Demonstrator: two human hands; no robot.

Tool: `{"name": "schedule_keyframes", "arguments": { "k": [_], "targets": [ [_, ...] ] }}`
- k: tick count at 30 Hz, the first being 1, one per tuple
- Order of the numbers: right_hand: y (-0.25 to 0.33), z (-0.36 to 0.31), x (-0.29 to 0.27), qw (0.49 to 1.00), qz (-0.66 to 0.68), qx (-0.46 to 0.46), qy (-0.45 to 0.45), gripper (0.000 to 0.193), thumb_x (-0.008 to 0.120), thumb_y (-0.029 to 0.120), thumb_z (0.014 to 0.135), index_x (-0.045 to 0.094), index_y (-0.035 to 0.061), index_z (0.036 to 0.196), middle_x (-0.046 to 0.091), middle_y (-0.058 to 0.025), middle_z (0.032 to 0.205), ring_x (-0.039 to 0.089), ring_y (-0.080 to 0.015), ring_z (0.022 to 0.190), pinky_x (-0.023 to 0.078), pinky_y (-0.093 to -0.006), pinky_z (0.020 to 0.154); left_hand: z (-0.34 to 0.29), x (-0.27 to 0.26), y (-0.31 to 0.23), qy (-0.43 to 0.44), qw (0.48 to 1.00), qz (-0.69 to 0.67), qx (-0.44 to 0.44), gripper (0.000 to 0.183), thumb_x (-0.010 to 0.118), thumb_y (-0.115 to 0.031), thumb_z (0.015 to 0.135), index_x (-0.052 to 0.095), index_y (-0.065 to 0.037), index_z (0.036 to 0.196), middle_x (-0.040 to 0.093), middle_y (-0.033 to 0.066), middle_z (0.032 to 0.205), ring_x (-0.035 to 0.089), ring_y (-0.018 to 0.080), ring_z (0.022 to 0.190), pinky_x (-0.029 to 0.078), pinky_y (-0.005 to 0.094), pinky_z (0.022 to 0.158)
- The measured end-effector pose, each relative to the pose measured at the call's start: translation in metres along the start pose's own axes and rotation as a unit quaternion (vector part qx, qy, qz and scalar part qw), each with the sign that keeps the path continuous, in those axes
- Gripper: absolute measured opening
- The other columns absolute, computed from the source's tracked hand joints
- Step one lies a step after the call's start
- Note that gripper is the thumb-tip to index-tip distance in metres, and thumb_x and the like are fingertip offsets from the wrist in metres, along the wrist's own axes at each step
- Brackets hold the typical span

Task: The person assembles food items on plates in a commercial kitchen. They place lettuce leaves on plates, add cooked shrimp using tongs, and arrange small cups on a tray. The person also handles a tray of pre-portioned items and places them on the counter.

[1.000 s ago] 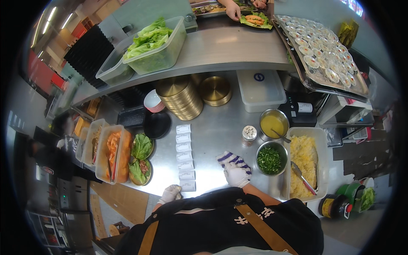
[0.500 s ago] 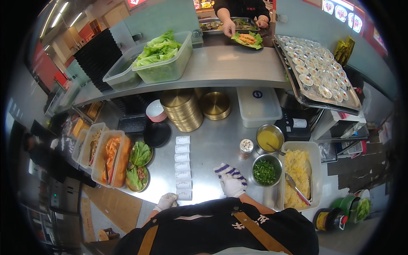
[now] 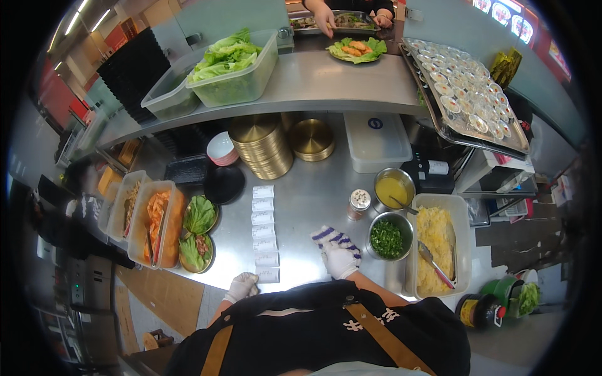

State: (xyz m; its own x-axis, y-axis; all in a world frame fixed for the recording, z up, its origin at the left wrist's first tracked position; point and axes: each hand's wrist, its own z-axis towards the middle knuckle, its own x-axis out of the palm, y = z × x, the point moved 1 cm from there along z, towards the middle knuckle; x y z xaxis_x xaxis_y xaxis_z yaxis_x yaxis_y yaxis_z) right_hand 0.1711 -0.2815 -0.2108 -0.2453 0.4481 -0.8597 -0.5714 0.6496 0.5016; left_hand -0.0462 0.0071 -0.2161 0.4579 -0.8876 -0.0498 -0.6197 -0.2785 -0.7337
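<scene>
My right hand [image 3: 340, 261], in a white glove, rests on the steel counter, closed on a folded cloth [image 3: 327, 235] with white and dark purple stripes. At the counter's front edge my gloved left hand [image 3: 242, 287] has its fingers curled together; whether anything is inside them is hidden. Just beyond it, a column of several white paper slips [image 3: 268, 275] runs away from me. Right of the cloth stand a metal bowl of chopped green onion [image 3: 387, 239] and a shaker [image 3: 359, 202]. Left of the slips, two gold plates hold lettuce [image 3: 197, 250], the nearer with meat on it.
A tub of shredded yellow food [image 3: 433, 250] with tongs stands right; a pot of yellow liquid [image 3: 395, 188] is behind. Gold plates [image 3: 260, 147] are stacked at the back. Tubs of orange food [image 3: 157, 216] stand left. On the shelf [image 3: 301, 84] sits a lettuce tub [image 3: 229, 88].
Across the shelf, another person's hand has drawn back from a plate of lettuce with orange topping, which now rests there. The view has shifted slightly; my hands keep nearly the same places.
</scene>
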Motion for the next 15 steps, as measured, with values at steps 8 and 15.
{"name": "schedule_keyframes", "arguments": {
  "k": [8, 15],
  "targets": [
    [0.057, 0.029, -0.108, 0.987, -0.018, -0.120, 0.108, 0.047, 0.064, 0.020, 0.090, 0.054, 0.0017, 0.133, 0.065, -0.0200, 0.116, 0.064, -0.0327, 0.109, 0.052, -0.0419, 0.091, -0.029, -0.011, -0.044, 0.074, 0.996, -0.020, -0.040, 0.021, 0.059, -0.019, 0.101, 0.063, -0.001, 0.111, 0.070, 0.0102, 0.088, 0.064, 0.0120, 0.066, 0.054, 0.0222, 0.062],
    [0.031, 0.251, -0.330, 0.891, 0.378, -0.019, -0.251, 0.040, 0.061, 0.005, 0.091, 0.056, -0.0069, 0.128, 0.066, -0.0039, 0.085, 0.056, -0.0076, 0.064, 0.047, -0.0230, 0.059, -0.027, -0.033, -0.101, 0.065, 0.994, 0.025, 0.086, 0.026, 0.064, -0.032, 0.099, 0.064, -0.006, 0.104, 0.067, 0.0068, 0.072, 0.061, 0.0110, 0.056, 0.050, 0.0240, 0.054]
  ]
}}
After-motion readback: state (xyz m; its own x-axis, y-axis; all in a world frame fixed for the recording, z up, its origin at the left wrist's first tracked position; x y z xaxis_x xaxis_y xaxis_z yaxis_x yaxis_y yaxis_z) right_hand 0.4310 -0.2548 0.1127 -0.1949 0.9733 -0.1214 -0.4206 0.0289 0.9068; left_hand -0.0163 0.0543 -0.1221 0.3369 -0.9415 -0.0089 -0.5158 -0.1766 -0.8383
